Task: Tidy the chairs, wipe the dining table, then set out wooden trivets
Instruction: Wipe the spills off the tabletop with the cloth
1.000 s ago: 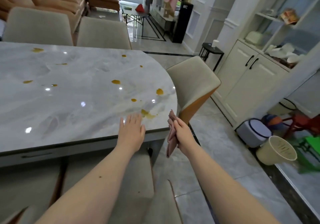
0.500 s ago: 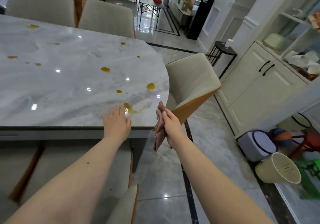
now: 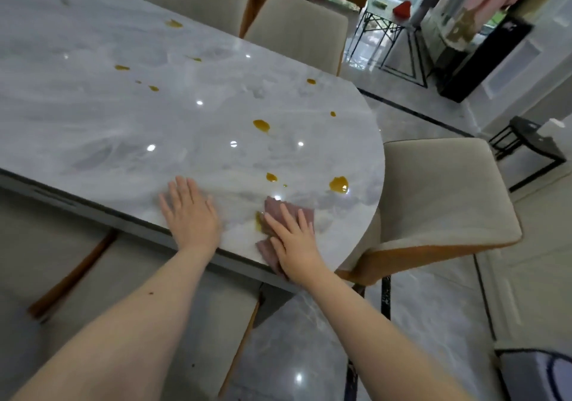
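Cloth, pinkish and folded, lies flat on the marble tabletop near its front edge, pressed down by the right hand with fingers straight and spread. Just beside it, the left hand rests palm-down on the tabletop, fingers straight, holding nothing. Beyond the cloth, yellow spills dot the surface. A beige chair stands at the rounded end, and two more chairs line the far side.

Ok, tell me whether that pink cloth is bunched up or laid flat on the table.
Laid flat: the pink cloth lies spread on the table, pressed under the right hand.
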A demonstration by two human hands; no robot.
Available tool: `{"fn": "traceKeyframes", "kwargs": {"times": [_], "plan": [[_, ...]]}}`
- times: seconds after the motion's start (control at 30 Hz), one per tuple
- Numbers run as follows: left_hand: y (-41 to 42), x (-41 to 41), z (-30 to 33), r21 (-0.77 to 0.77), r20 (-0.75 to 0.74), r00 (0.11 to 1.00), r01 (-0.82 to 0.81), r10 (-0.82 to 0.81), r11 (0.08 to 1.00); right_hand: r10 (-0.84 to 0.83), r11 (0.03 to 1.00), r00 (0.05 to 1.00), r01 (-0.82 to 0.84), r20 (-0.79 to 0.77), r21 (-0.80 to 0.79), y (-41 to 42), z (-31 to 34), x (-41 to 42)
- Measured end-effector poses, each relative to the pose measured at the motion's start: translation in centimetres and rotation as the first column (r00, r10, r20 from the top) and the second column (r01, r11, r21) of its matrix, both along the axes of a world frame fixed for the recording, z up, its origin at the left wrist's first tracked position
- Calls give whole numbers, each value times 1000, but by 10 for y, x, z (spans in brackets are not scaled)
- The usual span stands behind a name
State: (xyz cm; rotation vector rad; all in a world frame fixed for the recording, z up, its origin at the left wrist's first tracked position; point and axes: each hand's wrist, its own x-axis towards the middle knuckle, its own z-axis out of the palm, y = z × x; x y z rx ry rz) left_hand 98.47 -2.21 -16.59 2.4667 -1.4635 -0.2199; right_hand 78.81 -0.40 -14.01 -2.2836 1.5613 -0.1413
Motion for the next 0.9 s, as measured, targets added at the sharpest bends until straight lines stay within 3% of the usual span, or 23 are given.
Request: {"fn": "traceKeyframes", "kwargs": {"times": [0.17, 0.23, 0.43, 0.63, 0.77, 0.9], "plan": [[-8, -10, -8, -6, 16, 987, -158, 158, 987, 293, 950, 940, -307, -174, -62, -20, -21, -7], [-8, -9, -8, -25, 45, 988, -143, 144, 989, 352, 922, 918, -374, -184, -102, -33, -21, 5], [-10, -5, -16, -49, 106, 981, -159, 164, 986, 414, 897, 904, -425, -105, -123, -111, -27, 64], [-10, -6, -18, -77, 94, 980, -171, 178, 982, 281, 943, 951, -298, -129, -149, -131, -28, 30], [-10, -6, -19, -80, 84, 980, -174, 181, 981, 435, 876, 890, -454, -139, -162, -101, -30, 48], [-11, -5, -21, -82, 107, 977, -175, 183, 981, 550, 815, 830, -558, -97, -154, -129, -29, 106]]}}
